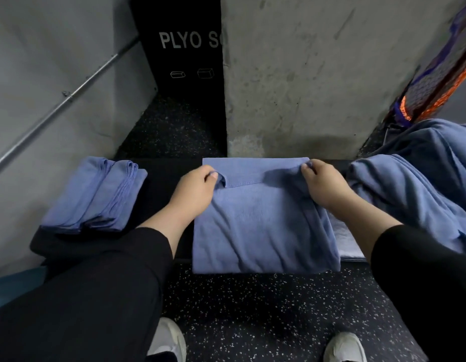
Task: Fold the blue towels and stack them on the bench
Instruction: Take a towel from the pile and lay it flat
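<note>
Both grips pinch the towel point(260, 218) at mid-frame: left hand point(194, 190) and right hand point(324, 182) hold the hem corners w/ thumbs on top, prob. to lay the fold square. Towel drapes over desk point(164, 184) front edge. Folded stack point(96, 194) at left, unfolded pile point(419, 184) at right.

Bare black bench point(171, 168) showing only in a strip between folded stack point(96, 197) at left and spread towel point(260, 226). Right side blocked by heaped unfolded towels point(419, 189) (touching the spread one). Hemmed behind by concrete pillar point(305, 87).
</note>
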`<act>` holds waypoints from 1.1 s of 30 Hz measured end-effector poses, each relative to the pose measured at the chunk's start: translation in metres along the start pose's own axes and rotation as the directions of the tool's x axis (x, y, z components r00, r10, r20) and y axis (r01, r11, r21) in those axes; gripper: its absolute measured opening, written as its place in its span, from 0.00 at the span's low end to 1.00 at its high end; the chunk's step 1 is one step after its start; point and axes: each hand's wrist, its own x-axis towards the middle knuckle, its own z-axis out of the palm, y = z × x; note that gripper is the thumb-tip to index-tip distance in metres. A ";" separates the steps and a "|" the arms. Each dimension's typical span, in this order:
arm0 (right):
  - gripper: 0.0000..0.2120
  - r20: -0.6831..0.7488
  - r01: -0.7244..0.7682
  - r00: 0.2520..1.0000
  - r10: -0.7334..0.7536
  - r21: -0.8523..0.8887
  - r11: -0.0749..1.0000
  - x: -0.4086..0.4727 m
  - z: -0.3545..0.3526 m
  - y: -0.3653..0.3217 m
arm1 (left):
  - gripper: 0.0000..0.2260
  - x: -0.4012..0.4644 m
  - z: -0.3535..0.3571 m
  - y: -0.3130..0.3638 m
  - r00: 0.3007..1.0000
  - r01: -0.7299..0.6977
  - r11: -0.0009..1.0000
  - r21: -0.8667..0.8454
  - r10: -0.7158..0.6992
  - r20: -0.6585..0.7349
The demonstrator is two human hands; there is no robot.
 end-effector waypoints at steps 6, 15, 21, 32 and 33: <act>0.16 0.114 0.060 0.993 -0.037 -0.215 0.975 -0.010 -0.004 -0.009 | 0.12 -0.006 -0.006 0.005 0.997 -0.021 0.969 0.247 0.000 0.082; 0.15 0.399 0.165 0.917 0.006 -0.393 0.904 -0.065 -0.025 -0.009 | 0.14 -0.054 -0.032 -0.003 0.952 -0.085 0.964 0.252 0.004 0.306; 0.13 0.463 0.276 0.884 -0.067 -0.400 0.874 -0.089 -0.039 -0.010 | 0.14 -0.080 -0.045 0.000 0.941 -0.106 0.990 0.093 0.069 0.332; 0.16 -0.066 -0.109 0.987 0.143 0.375 0.921 -0.046 -0.057 -0.019 | 0.13 -0.035 -0.049 0.022 0.977 -0.054 0.949 -0.312 -0.014 -0.213; 0.16 -0.052 -0.115 0.989 0.140 0.333 0.936 -0.040 -0.050 -0.017 | 0.12 -0.030 -0.045 0.022 0.980 -0.041 0.963 -0.267 -0.013 -0.199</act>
